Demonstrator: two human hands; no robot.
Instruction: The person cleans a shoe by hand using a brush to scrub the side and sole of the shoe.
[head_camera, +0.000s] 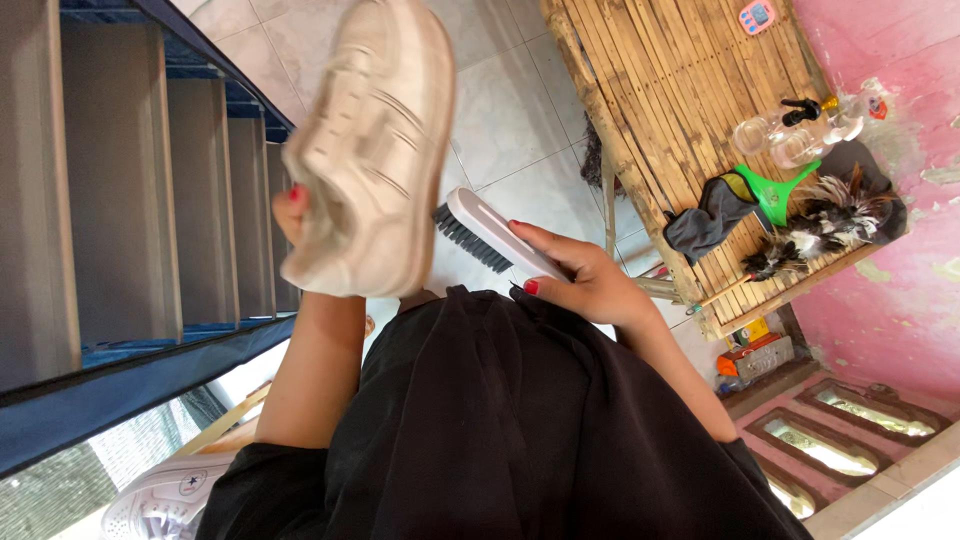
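Note:
My left hand (289, 208) is inside a cream-white sneaker (375, 150) and holds it up in front of me, sole side towards the camera; only a thumb with a red nail shows at the shoe's edge. My right hand (588, 282) grips the white handle of a scrubbing brush (488, 234) with dark bristles. The bristles point towards the sneaker's heel and sit just to its right, a small gap away. My lap is covered by black clothing (500, 430) below both hands.
A bamboo bench (650, 90) stands at the right with a dark cloth (708, 222), green funnel (775, 190), feather duster (820, 235) and clear bottles (800, 135). Grey stairs (120, 180) rise at the left. Another white sneaker (165, 495) lies at the bottom left.

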